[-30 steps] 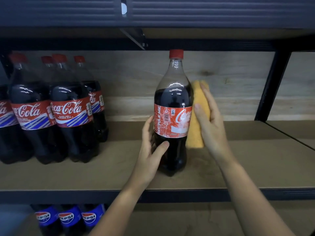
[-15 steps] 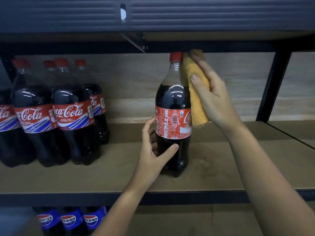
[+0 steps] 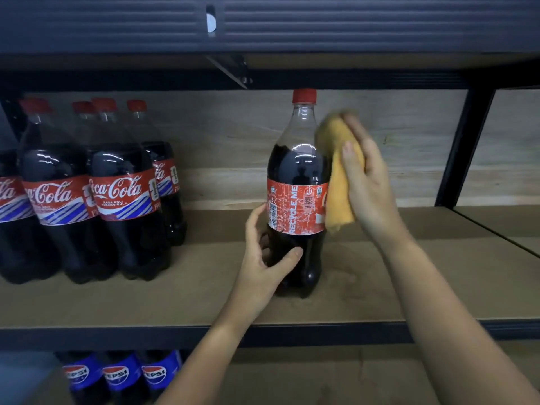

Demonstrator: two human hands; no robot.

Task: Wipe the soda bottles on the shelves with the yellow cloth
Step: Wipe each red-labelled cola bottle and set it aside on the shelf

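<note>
- Left hand (image 3: 264, 258) grips the bottle (image 3: 298, 197), upright mid-shelf (image 3: 409, 287): best hold the base firm
- Right hand (image 3: 366, 182) presses the cloth (image 3: 336, 182) on its right side: wipe full height, turning it

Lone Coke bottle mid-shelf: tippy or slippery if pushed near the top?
The bottle is tall and narrow-based, so probably tippy; the left hand grips it low. Nearly full, so likely heavy. Glossy plastic may slip under the cloth.
</note>
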